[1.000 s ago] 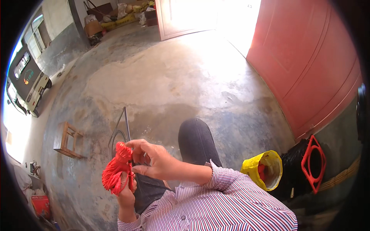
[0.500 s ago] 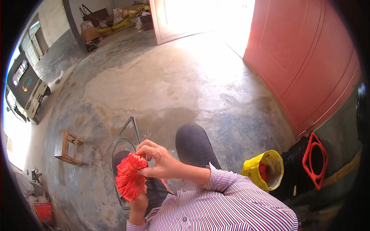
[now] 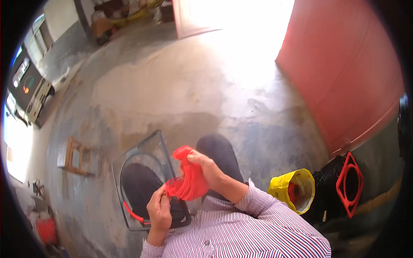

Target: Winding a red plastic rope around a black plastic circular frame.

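A red tassel-like bundle of strands (image 3: 191, 182) is held in front of my lap, bunched narrow at its upper end and fanning out below. My right hand (image 3: 211, 172) is closed round its upper part, thumb on the neck. Lower and to the left, the fingertips of my left hand (image 3: 159, 210) pinch the strand ends at the bundle's lower left side. Around my left knee lies a dark grey metal frame (image 3: 115, 185) with a curved inner bar. A red curved piece (image 3: 131, 213) shows on its near left side.
A yellow bucket-like container (image 3: 279, 187) with red material inside stands at my right. Past it are a black plastic bag (image 3: 325, 182) and a red diamond-shaped frame (image 3: 340, 185). A wooden stool (image 3: 69, 155) stands left; a vehicle (image 3: 32, 86) is farther off. A red door (image 3: 340, 73) rises at right.
The bundle has moved right and turned, its strands now hanging down. My right hand has shifted to its upper neck, and my left hand has come from beneath it to the strand ends.
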A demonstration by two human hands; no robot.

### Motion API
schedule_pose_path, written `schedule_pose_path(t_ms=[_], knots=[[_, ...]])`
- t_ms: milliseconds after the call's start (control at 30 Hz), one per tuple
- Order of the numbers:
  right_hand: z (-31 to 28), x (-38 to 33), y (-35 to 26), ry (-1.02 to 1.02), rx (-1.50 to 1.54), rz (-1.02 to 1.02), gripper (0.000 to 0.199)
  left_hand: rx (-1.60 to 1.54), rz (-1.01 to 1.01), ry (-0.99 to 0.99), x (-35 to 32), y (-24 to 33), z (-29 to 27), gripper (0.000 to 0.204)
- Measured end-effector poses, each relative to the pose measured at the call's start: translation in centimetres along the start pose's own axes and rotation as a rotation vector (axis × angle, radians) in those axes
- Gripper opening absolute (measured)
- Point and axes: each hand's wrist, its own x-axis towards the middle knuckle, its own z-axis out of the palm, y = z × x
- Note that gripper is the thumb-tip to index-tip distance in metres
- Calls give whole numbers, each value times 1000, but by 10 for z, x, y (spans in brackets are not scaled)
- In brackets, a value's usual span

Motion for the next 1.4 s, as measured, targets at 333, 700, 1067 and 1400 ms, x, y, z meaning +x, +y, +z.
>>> schedule_pose_path(t_ms=[333,700,1067,1400], knots=[[-53,-2,47,194,-139,245,28,-339,-435,-215,11,-30,-9,38],[-55,4,55,254,-222,374,25,-677,-851,-411,40,-45,-17,27],[-61,-10,53,258,-125,449,31,-914,-1016,-539,46,-67,-13,30],[-63,-10,51,272,-63,470,33,-904,-1036,-525,48,-67,-9,29]])
